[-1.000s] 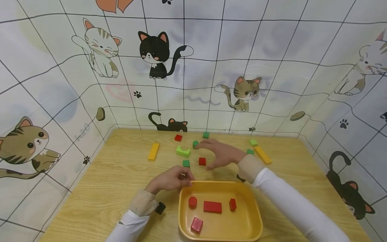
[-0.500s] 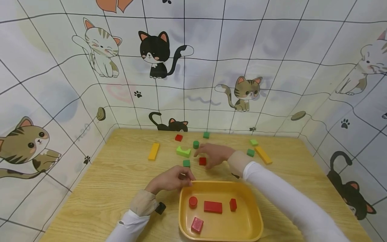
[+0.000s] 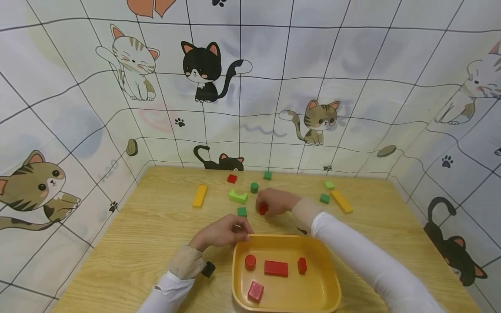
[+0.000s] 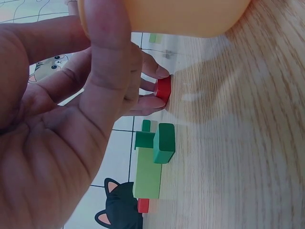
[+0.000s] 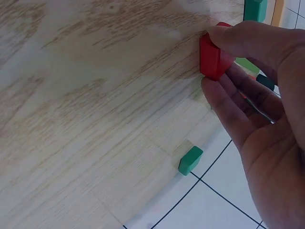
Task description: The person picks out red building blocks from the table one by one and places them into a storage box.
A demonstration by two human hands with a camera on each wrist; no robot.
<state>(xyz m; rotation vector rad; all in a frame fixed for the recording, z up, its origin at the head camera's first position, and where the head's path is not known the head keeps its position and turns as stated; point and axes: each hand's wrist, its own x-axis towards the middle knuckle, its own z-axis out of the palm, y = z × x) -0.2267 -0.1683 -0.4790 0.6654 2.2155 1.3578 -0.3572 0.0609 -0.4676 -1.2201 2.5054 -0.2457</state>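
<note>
My right hand [image 3: 278, 201] pinches a small red block [image 5: 209, 57] between thumb and fingers; the block is low at the wooden tabletop. In the head view the fingers partly cover it. With curled fingers my left hand [image 3: 219, 232] grips the back left rim of a yellow plastic bin [image 3: 336, 287]. Inside the bin lie a red cylinder [image 3: 250, 262], a long red block [image 3: 275, 268], a narrow red block [image 3: 302, 265] and a red cube [image 3: 255, 291]. A green block [image 3: 242, 211] stands just left of the right hand.
Farther back are a light green arch block [image 3: 238, 197], a green cylinder [image 3: 254, 188], a green block [image 3: 268, 175] and a red block [image 3: 232, 178]. Yellow bars [image 3: 199, 196] [image 3: 342, 201] lie left and right. A cat-patterned wall sheet encloses the table.
My right hand has come down and slightly left, and its fingers have closed on the red block. The left hand stays on the bin's rim.
</note>
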